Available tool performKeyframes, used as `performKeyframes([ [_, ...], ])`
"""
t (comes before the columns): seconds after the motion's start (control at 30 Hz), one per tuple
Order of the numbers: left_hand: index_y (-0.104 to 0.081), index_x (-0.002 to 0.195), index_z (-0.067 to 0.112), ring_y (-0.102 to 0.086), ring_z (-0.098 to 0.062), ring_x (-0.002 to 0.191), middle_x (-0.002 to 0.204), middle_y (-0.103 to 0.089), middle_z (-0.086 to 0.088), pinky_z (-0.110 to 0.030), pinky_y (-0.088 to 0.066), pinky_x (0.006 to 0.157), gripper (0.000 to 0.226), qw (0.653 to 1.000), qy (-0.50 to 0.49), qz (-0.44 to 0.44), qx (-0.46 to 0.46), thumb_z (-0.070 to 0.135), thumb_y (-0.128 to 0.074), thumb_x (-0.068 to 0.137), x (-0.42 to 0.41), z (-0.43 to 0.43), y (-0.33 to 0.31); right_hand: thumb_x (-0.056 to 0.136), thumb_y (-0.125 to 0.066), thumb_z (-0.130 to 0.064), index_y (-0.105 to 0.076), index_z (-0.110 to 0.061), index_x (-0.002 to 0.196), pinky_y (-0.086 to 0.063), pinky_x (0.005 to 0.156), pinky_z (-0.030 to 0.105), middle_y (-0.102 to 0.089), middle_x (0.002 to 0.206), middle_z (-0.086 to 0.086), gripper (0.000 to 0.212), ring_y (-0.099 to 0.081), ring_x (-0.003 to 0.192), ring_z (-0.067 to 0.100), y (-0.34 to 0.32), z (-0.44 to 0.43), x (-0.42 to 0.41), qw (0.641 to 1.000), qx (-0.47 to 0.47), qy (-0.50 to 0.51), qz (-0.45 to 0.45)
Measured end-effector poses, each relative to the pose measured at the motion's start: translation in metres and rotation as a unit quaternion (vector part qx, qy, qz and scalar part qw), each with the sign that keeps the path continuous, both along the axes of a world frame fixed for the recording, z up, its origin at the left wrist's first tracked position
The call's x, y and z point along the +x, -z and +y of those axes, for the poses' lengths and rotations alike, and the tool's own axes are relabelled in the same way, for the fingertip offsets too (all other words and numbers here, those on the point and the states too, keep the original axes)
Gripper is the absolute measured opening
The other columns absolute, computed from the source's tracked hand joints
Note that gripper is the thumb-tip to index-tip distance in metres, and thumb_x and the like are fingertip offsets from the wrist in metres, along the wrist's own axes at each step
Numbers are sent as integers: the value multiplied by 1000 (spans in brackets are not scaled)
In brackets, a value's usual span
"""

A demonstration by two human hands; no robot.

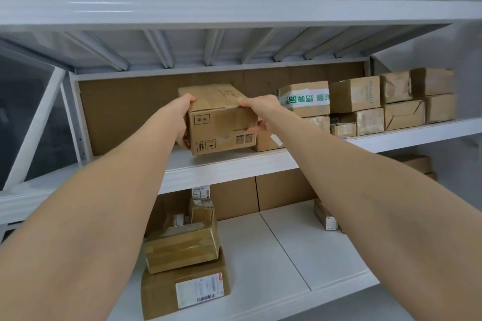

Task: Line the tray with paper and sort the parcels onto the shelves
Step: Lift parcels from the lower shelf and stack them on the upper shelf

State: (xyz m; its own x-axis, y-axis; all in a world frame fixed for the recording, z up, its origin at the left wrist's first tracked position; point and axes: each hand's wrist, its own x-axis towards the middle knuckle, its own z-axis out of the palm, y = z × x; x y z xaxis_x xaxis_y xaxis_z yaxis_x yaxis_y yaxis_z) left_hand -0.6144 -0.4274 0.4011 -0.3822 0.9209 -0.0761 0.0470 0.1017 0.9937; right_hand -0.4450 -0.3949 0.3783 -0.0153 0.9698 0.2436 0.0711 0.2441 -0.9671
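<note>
A brown cardboard parcel (221, 122) with printed handling symbols stands on the middle shelf (234, 164) of a white metal rack. My left hand (184, 117) grips its left side, fingers curled over the top edge and under the bottom corner. My right hand (258, 112) grips its right side, thumb on the top edge and fingers along the side. Both arms reach up and forward. The parcel's base rests near the shelf's front edge, its right side close to a low box (268, 142).
Several taped cardboard boxes (365, 104) are stacked along the right of the middle shelf. The lower shelf (287, 255) holds a stack of parcels (182, 255) at left and a small box (326, 216) at right. An upper shelf (234, 10) hangs overhead.
</note>
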Motion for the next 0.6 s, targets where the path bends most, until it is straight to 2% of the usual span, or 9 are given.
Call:
performKeyframes([
  [0.13,-44,83,14,-53,-30,82,82,-59,-10,-57,-38,85,29,1000,9,-3,0,40,-52,92,-4,16,7,86,-74,-32,-49,-10,106,-62,70,43,-53,94,5,39,-59,88,26,5,17,-10,1000,0,29,3],
  [0.23,-44,85,12,-55,-33,93,83,-59,-10,-60,-36,98,25,1000,21,9,-7,35,-50,92,-7,27,12,87,-73,-28,-52,-8,97,-61,71,43,-55,87,4,31,-60,84,24,9,27,-14,999,2,38,3],
  [0.3,-45,84,11,-54,-34,100,85,-58,-11,-61,-34,102,22,999,28,32,-17,31,-48,92,-7,32,13,89,-71,-25,-52,-9,85,-61,72,42,-54,82,3,25,-58,75,21,12,32,-17,999,1,50,-4],
  [0.37,-45,84,12,-54,-34,99,89,-57,-11,-61,-37,98,17,997,26,65,-21,27,-47,92,-5,36,14,91,-69,-21,-52,-10,85,-61,71,39,-53,83,4,21,-56,75,21,13,38,-21,998,-2,59,-12],
  [0.5,-46,90,14,-56,-33,92,96,-57,-10,-57,-46,84,12,994,8,105,-21,25,-49,89,-3,44,15,92,-66,-17,-54,-10,101,-61,73,40,-54,89,6,17,-59,90,26,15,49,-24,997,1,74,-16],
  [0.6,-48,92,14,-58,-31,87,95,-59,-8,-53,-49,73,11,993,-5,116,-16,23,-50,87,-1,48,14,91,-64,-18,-58,-9,106,-60,79,40,-60,95,7,18,-58,80,22,19,59,-24,994,25,102,-37],
])
